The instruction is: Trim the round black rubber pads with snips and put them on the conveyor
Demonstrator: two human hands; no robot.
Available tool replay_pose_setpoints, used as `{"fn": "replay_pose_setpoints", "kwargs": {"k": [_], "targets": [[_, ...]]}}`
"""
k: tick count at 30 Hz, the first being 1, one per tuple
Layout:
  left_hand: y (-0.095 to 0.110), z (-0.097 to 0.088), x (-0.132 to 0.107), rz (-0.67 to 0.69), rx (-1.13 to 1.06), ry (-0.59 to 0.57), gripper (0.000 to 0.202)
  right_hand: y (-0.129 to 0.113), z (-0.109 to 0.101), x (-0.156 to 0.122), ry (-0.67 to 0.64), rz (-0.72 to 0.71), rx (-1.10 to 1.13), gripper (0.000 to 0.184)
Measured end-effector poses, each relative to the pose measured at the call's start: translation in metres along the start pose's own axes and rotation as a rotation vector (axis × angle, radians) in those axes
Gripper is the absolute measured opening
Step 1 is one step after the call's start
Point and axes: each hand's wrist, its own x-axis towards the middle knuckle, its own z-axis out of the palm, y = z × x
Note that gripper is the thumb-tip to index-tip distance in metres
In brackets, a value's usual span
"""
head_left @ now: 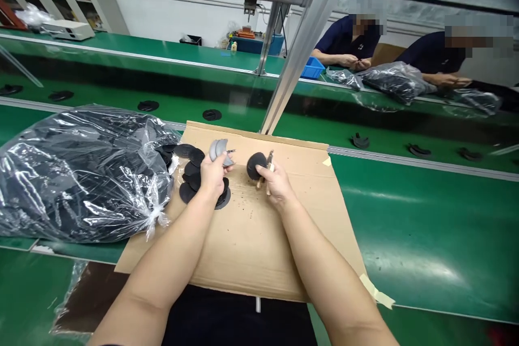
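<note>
Over the cardboard sheet (251, 248), my left hand (213, 175) is closed on a grey curved plastic part (219, 148). Small dark prongs stick out at that part's right side. My right hand (279, 183) pinches a round black disc (255, 165) with the thumb on its face. A slim, pale-and-dark thing (270, 161) shows at the same hand's fingers, too small to name. Just left of and below my left hand lie several overlapping black discs (192, 175). Dark crumbs are scattered on the cardboard between and below my hands.
A large, tied clear plastic bag (85, 178) of dark parts stands at the left. Behind the cardboard, a green conveyor belt (243, 111) carries spaced black parts. An aluminium post (302, 48) rises beyond the sheet. Two people work at the far right beside a blue bin (312, 68).
</note>
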Motion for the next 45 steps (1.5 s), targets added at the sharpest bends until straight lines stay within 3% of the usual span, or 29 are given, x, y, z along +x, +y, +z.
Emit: {"fn": "replay_pose_setpoints", "kwargs": {"k": [4,7,9,13,17,20,23,25,28,32,38,45], "targets": [[-0.018,0.007,-0.018,-0.097,0.136,-0.198,0.038,0.001,-0.026,-0.012,0.096,-0.11,0.204,0.043],[-0.029,0.01,-0.03,-0.099,0.148,-0.396,0.048,0.006,-0.022,-0.016,0.114,-0.14,0.218,0.04],[-0.034,0.011,-0.034,-0.031,0.142,-0.491,0.053,0.01,-0.014,-0.017,0.097,-0.173,0.18,0.038],[-0.037,0.007,-0.03,0.105,0.169,-0.495,0.054,0.013,-0.013,-0.016,0.069,-0.247,-0.024,0.034],[-0.033,-0.002,-0.023,0.213,0.402,-0.44,0.051,0.004,-0.032,-0.015,0.18,-0.458,-0.367,0.041],[-0.029,-0.003,-0.023,0.263,0.539,-0.491,0.043,-0.001,-0.044,-0.013,0.068,-0.551,-0.531,0.039],[-0.029,0.0,-0.021,0.245,0.442,-0.492,0.042,0.0,-0.046,-0.011,-0.068,-0.447,-0.507,0.022],[-0.03,0.003,-0.02,0.204,0.308,-0.449,0.044,0.0,-0.043,-0.011,-0.083,-0.327,-0.38,0.02],[-0.029,0.007,-0.023,0.076,0.159,-0.403,0.042,-0.004,-0.033,-0.014,0.026,-0.124,-0.005,0.033],[-0.028,0.01,-0.03,0.051,0.107,-0.499,0.044,-0.008,-0.018,-0.021,0.089,-0.003,0.37,0.052],[-0.03,0.011,-0.032,0.061,0.063,-0.423,0.048,0.001,-0.005,-0.027,0.078,0.005,0.261,0.049],[-0.031,0.009,-0.03,0.089,0.107,-0.408,0.042,0.002,-0.007,-0.029,0.036,0.042,0.054,0.044]]}}
